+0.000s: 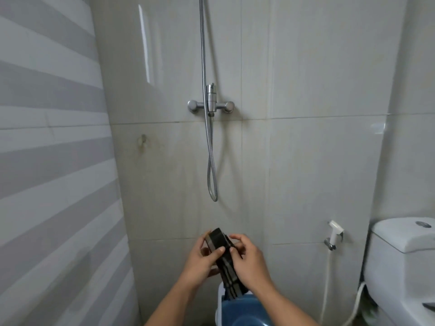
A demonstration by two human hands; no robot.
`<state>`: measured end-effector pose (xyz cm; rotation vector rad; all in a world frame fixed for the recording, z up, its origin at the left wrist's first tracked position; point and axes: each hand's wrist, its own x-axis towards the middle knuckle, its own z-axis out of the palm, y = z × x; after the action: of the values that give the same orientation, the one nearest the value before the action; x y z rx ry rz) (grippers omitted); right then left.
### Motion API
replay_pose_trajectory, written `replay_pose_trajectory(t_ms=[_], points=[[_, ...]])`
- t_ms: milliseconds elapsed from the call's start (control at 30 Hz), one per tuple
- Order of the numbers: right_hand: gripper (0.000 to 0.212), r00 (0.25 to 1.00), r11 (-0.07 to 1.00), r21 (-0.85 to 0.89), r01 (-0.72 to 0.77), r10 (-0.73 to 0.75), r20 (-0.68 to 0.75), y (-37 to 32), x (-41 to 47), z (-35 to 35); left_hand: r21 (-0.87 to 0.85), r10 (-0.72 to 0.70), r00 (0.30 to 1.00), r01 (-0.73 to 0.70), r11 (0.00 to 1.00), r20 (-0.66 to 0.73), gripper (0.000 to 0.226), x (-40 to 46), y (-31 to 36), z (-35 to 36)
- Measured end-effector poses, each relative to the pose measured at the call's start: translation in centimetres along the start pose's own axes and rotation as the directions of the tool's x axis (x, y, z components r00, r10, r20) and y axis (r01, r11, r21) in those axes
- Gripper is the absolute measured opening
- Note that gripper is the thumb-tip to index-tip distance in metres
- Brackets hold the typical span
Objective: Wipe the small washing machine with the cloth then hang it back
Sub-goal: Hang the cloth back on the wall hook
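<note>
While you fold, both hands pinch the cloth [223, 257].
L hand [202, 260] & R hand [247, 262] closed on it above the washing machine [237, 311]; wiping can't be judged, hanging back remains.

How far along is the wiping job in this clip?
Whether the blue-lidded small washing machine has been wiped can't be told. In hand: left hand and right hand hold the folded dark cloth above it. Left: hanging it, perhaps on the small wall hook.
</note>
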<state>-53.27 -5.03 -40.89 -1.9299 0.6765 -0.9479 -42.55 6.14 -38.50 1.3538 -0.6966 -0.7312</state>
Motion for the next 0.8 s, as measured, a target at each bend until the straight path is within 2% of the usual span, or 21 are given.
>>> replay_pose_trajectory(t_ms=[133,267,333,433,467,533,600,667,733,800], points=[[0.015,0.994,0.98,-0.171,0.105,-0.1,0.034,-2.0,1.4,-0.9,0.054,0.111,0.994,-0.111,0.992,-0.003,0.032,0.4,1.6,-0.5],[0.015,0.98,0.939,-0.282,0.196,-0.198,0.02,-4.2,2.3,-1.8,0.127,0.162,0.986,-0.155,0.98,-0.047,0.028,0.6,2.8,-1.0],[0.018,0.983,0.959,-0.218,0.181,-0.181,0.021,-5.9,2.7,-2.2,0.17,0.191,0.978,-0.175,0.97,-0.085,0.034,0.8,3.3,-1.3],[0.012,0.989,0.989,-0.068,0.134,-0.129,0.067,-8.3,3.5,-2.9,0.355,0.313,0.943,-0.255,0.899,-0.115,0.05,1.7,3.6,-2.6],[0.011,0.989,0.993,-0.033,0.117,-0.114,0.09,-8.9,3.9,-3.1,0.388,0.327,0.94,-0.268,0.882,-0.093,0.046,1.7,3.9,-3.1],[0.014,0.99,0.997,0.037,0.07,-0.074,0.116,-9.9,4.8,-3.4,0.31,0.29,0.957,-0.268,0.912,-0.027,0.038,1.7,4.8,-3.6],[0.013,0.992,0.994,0.109,0.02,-0.033,0.118,-10.6,5.8,-3.8,0.216,0.229,0.972,-0.236,0.948,0.056,0.052,1.8,6.0,-4.3],[0.007,0.99,0.984,0.177,-0.031,0.006,0.139,-11.4,6.6,-4.4,0.149,0.176,0.977,-0.192,0.97,0.118,0.055,1.7,7.5,-5.0],[0.009,0.975,0.961,0.263,-0.083,0.023,0.223,-12.2,7.2,-4.7,0.142,0.123,0.978,-0.147,0.979,0.168,0.044,1.6,9.0,-5.6],[0.011,0.949,0.948,0.307,-0.082,-0.02,0.314,-12.9,8.1,-4.5,0.192,0.113,0.972,-0.154,0.969,0.208,0.033,1.6,10.6,-6.1]])
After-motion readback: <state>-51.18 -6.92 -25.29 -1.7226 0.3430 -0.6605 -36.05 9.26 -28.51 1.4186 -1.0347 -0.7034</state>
